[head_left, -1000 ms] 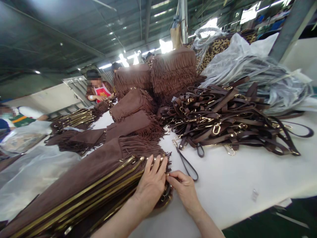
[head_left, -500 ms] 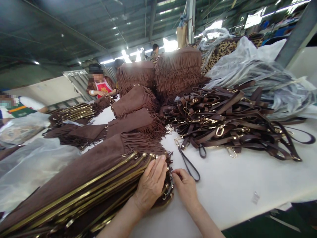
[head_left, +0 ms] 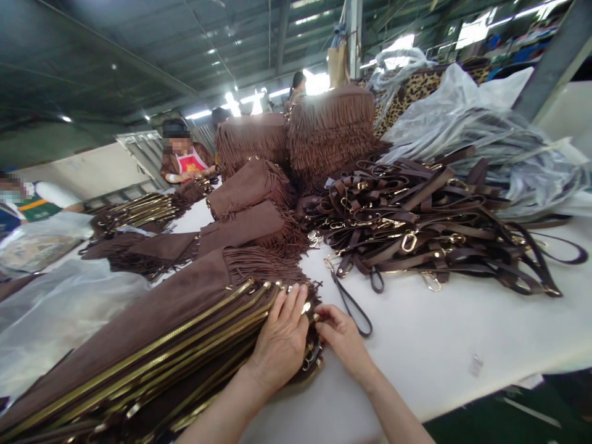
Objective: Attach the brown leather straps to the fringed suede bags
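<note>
A stack of brown fringed suede bags (head_left: 176, 296) lies in front of me, their gold zippers lined up along the near side. My left hand (head_left: 283, 336) rests flat across the zipper ends, its fingers stretched out. At the right end of that stack my right hand (head_left: 345, 339) pinches with thumb and forefinger, close to the shiny gold metal fittings. Whatever sits between those fingertips is too small to make out. Just beyond the right hand lies a dark strap loop (head_left: 354, 305) with a gold clasp.
Brown leather straps (head_left: 416, 228) with gold clips lie heaped on the white table (head_left: 416, 345). Tall piles of fringed bags (head_left: 330, 135) stand behind. Clear plastic wrapping (head_left: 485, 135) covers the back right; more plastic (head_left: 69, 320) lies left. Two co-workers are at the left.
My right hand has moved slightly up and left, its fingertips now pinching at the bags' edge. My left hand stays on the zippers, barely shifted.
</note>
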{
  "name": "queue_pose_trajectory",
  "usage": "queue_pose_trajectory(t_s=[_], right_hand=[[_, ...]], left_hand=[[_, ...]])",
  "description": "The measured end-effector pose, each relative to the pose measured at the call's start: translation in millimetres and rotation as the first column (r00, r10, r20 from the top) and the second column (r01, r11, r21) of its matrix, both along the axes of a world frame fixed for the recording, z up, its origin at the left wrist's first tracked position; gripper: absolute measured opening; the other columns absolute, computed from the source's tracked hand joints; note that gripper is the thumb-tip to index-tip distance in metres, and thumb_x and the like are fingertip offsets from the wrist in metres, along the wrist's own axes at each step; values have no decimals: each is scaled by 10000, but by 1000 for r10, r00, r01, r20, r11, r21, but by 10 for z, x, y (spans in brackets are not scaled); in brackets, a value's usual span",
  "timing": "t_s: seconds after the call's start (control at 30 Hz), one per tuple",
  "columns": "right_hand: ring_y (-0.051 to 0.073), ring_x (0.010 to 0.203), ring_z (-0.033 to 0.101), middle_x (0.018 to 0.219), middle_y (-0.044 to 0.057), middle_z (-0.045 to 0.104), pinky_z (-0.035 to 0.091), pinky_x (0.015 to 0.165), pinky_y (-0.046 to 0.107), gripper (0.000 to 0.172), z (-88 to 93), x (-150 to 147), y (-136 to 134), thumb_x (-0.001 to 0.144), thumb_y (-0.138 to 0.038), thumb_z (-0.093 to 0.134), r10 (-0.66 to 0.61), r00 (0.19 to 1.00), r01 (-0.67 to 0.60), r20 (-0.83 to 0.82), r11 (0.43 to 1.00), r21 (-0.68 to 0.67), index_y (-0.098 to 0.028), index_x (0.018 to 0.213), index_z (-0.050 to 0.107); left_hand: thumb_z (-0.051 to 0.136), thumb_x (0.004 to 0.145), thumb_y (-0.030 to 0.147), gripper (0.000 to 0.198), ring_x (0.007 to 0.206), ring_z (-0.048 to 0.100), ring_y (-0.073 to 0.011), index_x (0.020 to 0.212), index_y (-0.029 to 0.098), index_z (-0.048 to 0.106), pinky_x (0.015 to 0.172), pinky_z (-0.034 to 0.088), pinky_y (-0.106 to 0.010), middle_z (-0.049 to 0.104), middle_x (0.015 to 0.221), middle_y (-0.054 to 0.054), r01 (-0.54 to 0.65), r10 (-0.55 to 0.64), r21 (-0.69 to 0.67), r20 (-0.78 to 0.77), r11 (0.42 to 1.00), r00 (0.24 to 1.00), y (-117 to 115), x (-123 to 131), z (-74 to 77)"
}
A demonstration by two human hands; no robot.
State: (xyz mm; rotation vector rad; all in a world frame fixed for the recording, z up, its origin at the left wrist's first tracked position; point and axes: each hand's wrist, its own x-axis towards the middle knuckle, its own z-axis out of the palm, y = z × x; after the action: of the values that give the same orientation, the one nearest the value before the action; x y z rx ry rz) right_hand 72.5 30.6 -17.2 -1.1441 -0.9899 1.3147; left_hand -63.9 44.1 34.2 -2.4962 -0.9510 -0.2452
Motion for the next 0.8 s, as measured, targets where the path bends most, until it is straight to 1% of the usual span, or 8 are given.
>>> queue_pose_trajectory(t_s=[0.1, 0.2, 0.27, 0.37, 0.47, 0.63, 0.8], right_hand=[[96, 471, 450, 604, -36, 572, 353, 454, 225, 192, -14, 25, -59, 651, -330, 577, -27, 996, 24, -83, 999, -40, -191, 782, 598], [89, 428, 418, 485, -48, 526, 308, 428, 219, 246, -43, 23, -99, 653, -396, 626, -81, 991, 74, -103, 995, -73, -175, 761, 633], [90, 425, 418, 453, -49, 515, 311, 432, 221, 253, -67, 3, -119, 648, -409, 648, -125, 987, 117, -105, 990, -83, -172, 738, 646], [95, 443, 439, 462, -46, 528, 349, 457, 228, 249, -95, -46, -143, 642, -422, 662, -203, 974, 194, -102, 977, -86, -181, 704, 651], [106, 453, 463, 471, -38, 546, 378, 463, 236, 255, -103, -93, -156, 642, -428, 664, -261, 961, 251, -93, 963, -100, -183, 713, 662], [130, 481, 515, 502, -20, 576, 414, 475, 251, 269, -91, -156, -154, 643, -431, 660, -325, 943, 316, -65, 941, -123, -175, 727, 660], [142, 536, 559, 564, -11, 604, 447, 530, 257, 264, -95, -205, -127, 691, -430, 608, -359, 933, 358, -3, 930, -86, -177, 758, 646]], left_hand=[[460, 822, 219, 208, 1288, 302, -286, 873, 126, 638, 1031, 285, -478, 411, 1356, -142, -7, 7, -10, 10, 1000, 1000, -16, 23, -9], [444, 836, 190, 202, 1270, 339, -266, 834, 142, 641, 1032, 286, -464, 451, 1331, -117, -20, 20, 5, 32, 1000, 999, -26, 37, -39], [435, 839, 179, 211, 1263, 351, -260, 835, 146, 643, 1036, 278, -462, 470, 1318, -106, -21, 20, 9, 51, 1000, 999, -29, 37, -66], [425, 840, 163, 224, 1259, 356, -249, 854, 146, 648, 1044, 269, -447, 485, 1306, -92, -2, 1, 15, 70, 1000, 998, -28, 26, -99], [403, 848, 151, 244, 1262, 354, -233, 873, 144, 645, 1049, 261, -426, 496, 1298, -84, 13, -14, 19, 72, 1000, 997, -23, 12, -119], [376, 854, 144, 266, 1273, 336, -226, 868, 137, 642, 1064, 223, -413, 496, 1298, -83, 13, -15, 26, 81, 1000, 997, -18, 9, -139], [355, 852, 110, 291, 1268, 342, -222, 856, 130, 646, 1070, 185, -403, 514, 1279, -83, 29, -34, 52, 106, 998, 994, -10, 10, -157]])
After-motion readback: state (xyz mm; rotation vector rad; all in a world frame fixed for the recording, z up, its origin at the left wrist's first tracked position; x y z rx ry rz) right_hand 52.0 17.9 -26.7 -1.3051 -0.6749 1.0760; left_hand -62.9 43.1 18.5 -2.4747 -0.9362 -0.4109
